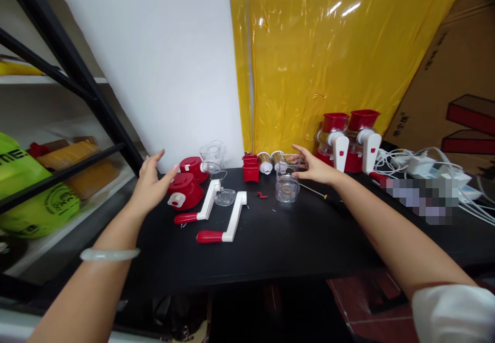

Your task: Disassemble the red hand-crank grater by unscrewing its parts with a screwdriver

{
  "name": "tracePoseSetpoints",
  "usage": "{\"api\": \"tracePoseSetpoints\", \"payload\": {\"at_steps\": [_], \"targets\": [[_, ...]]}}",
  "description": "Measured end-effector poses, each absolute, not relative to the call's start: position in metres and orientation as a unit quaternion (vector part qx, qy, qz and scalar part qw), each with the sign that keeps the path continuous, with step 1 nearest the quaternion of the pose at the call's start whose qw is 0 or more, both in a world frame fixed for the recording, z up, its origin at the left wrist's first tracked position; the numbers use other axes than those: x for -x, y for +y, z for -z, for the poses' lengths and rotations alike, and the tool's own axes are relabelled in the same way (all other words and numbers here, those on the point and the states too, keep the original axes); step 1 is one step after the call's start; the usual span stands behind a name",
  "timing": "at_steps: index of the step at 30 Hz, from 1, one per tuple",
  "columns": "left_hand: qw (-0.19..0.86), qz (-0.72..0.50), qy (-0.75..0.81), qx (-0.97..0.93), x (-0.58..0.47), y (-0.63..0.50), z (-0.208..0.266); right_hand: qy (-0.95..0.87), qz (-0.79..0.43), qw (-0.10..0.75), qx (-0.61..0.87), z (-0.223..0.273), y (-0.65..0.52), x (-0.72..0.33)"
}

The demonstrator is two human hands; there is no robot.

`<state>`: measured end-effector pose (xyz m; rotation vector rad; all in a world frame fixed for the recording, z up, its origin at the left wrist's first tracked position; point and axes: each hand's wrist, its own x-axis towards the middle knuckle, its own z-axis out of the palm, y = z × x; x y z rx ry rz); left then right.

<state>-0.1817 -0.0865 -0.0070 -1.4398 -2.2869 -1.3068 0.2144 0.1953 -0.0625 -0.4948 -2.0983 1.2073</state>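
Observation:
My left hand point(150, 185) is open, thumb and fingers apart, beside two red grater bases point(185, 189), and seems to hold nothing. My right hand point(312, 166) has its fingers spread at a clear plastic grater body point(286, 189); I cannot tell whether the thumb touches it. Two white crank arms with red handles point(232, 222) lie in front of the bases. Between them and the hopper parts is a clear round piece point(225, 197). Another clear body point(212, 154) stands behind. Red hoppers point(251, 170) stand beside metal grating drums point(265, 161).
Two assembled rotary graters point(362, 136) stand at the back right. White cables and adapters point(421, 165) lie farther right. A thin yellow-tipped rod point(315, 192), a small red part point(262, 195) and tiny bits lie on the black table point(278, 250). A black-framed shelf point(104, 121) borders the left.

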Motion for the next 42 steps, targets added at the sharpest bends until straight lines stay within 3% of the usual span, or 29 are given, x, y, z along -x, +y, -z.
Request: {"api": "tracePoseSetpoints", "payload": {"at_steps": [2,6,10,12,15,18,21,24,26,28,34,38,42], "targets": [[0.116,0.392,-0.741,0.532,0.14,-0.086,0.003,-0.801,-0.46,0.333,0.19,0.063,0.198,-0.213],[0.021,0.264,-0.753,0.602,0.066,-0.08,0.024,-0.788,-0.435,0.368,0.234,0.068,0.196,-0.21],[-0.008,0.181,-0.78,0.599,0.027,-0.066,0.058,-0.79,-0.313,0.411,0.329,0.077,0.18,-0.222],[-0.009,0.117,-0.797,0.593,0.02,-0.06,0.069,-0.816,-0.224,0.389,0.365,0.085,0.167,-0.239],[0.023,0.079,-0.813,0.576,0.017,-0.056,0.077,-0.854,-0.067,0.271,0.439,0.102,0.142,-0.272],[0.01,0.086,-0.818,0.568,0.018,-0.053,0.07,-0.835,0.033,0.158,0.526,0.119,0.118,-0.3],[-0.016,0.176,-0.789,0.589,0.02,-0.047,0.05,-0.823,0.078,0.112,0.551,0.125,0.104,-0.316],[-0.185,0.34,-0.72,0.575,0.023,-0.04,0.028,-0.826,0.072,0.112,0.548,0.123,0.102,-0.325],[-0.267,0.426,-0.664,0.554,0.028,-0.035,0.021,-0.82,0.041,0.136,0.555,0.121,0.104,-0.333],[-0.267,0.499,-0.628,0.534,0.036,-0.032,0.023,-0.807,0.015,0.191,0.559,0.121,0.106,-0.344],[-0.248,0.639,-0.555,0.471,0.055,-0.031,0.047,-0.766,-0.074,0.465,0.437,0.11,0.117,-0.351],[-0.212,0.684,-0.536,0.446,0.049,-0.032,0.054,-0.764,-0.192,0.532,0.31,0.078,0.131,-0.298],[-0.156,0.686,-0.54,0.462,0.049,-0.031,0.062,-0.79,-0.13,0.568,0.192,0.056,0.14,-0.238]]}}
